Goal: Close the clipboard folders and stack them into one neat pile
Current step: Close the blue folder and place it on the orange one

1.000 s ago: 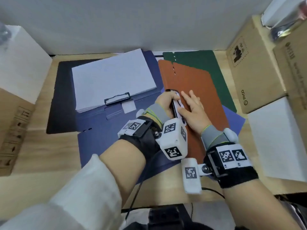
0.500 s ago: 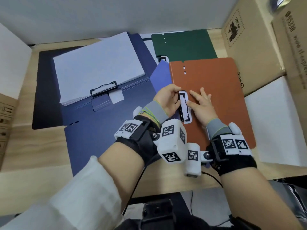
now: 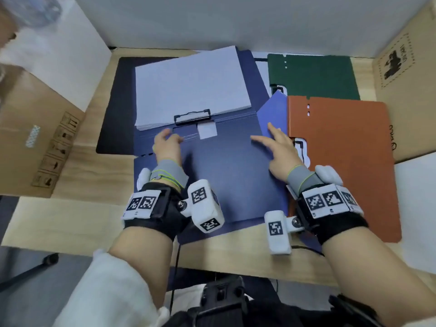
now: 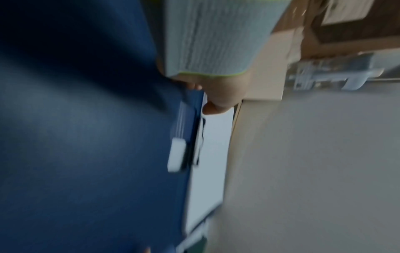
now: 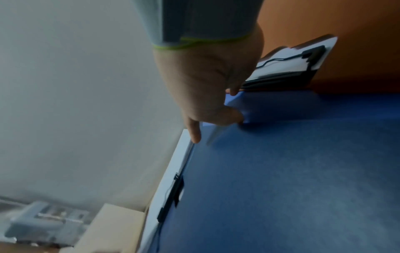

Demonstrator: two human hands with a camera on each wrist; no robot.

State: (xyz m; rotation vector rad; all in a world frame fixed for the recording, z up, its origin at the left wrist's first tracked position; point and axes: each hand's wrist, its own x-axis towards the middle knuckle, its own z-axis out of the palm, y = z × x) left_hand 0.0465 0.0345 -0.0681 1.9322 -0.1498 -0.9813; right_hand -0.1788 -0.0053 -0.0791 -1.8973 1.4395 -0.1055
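Observation:
An open navy clipboard folder (image 3: 231, 180) lies in the middle of the desk. A stack of white paper (image 3: 188, 88) sits under its black clip (image 3: 192, 115) on the far half. My left hand (image 3: 166, 143) rests with relaxed fingers on the fold just left of the clip, and shows blurred in the left wrist view (image 4: 218, 99). My right hand (image 3: 276, 145) lies spread on the near cover's right edge (image 5: 207, 102). A closed orange folder (image 3: 342, 166) lies to the right, a closed green folder (image 3: 313, 76) behind it. A lighter blue folder (image 3: 274, 109) pokes out from under the orange one.
Cardboard boxes stand at the left (image 3: 35, 138) and the right (image 3: 408, 90). A white box (image 3: 415, 208) sits near right. A black mat (image 3: 113, 109) lies under the navy folder's left side. A grey wall closes the back of the wooden desk (image 3: 70, 220).
Both hands have left the orange folder's clip and moved left onto the open navy folder. The orange folder now lies flat and closed at the right.

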